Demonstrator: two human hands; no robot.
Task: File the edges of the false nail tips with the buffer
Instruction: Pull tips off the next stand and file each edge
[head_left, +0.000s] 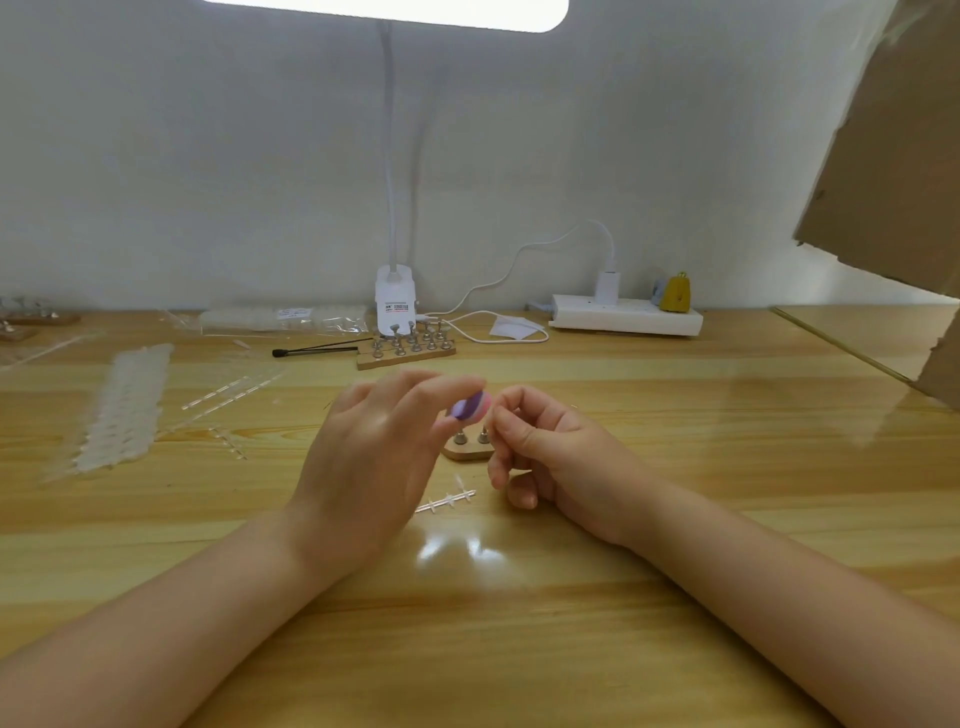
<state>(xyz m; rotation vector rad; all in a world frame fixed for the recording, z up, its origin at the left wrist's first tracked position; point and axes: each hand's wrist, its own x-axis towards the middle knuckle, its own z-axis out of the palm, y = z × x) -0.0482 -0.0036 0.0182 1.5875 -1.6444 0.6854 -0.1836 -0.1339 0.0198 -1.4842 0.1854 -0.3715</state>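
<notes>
Two bare forearms reach in over the wooden table (675, 467), and both are cut off by the bottom edge, so nothing past the elbows shows. Top right, a brown cardboard sheet (893, 156) leans in, cropped by the picture's edge. Above, the lamp head is only a bright white strip, mostly out of view, over its clamp base (396, 304) at the back wall; beside that sits a white power strip (626, 314). Far left, rows of clear nail tips (122, 410) lie on the table, pale and hard to count.

Now the left hand (363, 457): it is blurred, fingers curled forward, pinching the purple and pink buffer (467, 405) between thumb and fingertips, raised just above the table's middle. The right hand (550, 447) is just beside it, thumb and forefinger pinched together right at the buffer's end. Whatever they grip is too small and clear to make out, so I cannot tell whether a nail tip is there; the other fingers curl loosely underneath.

Behind and between the hands, a small wooden stand (467, 451) with two metal pegs is partly hidden by the fingers. A bigger peg stand (406, 345) sits further back, near a black-tipped tool (311, 351). Smallest, a clear sprue strip (447, 500) lies below the hands.
</notes>
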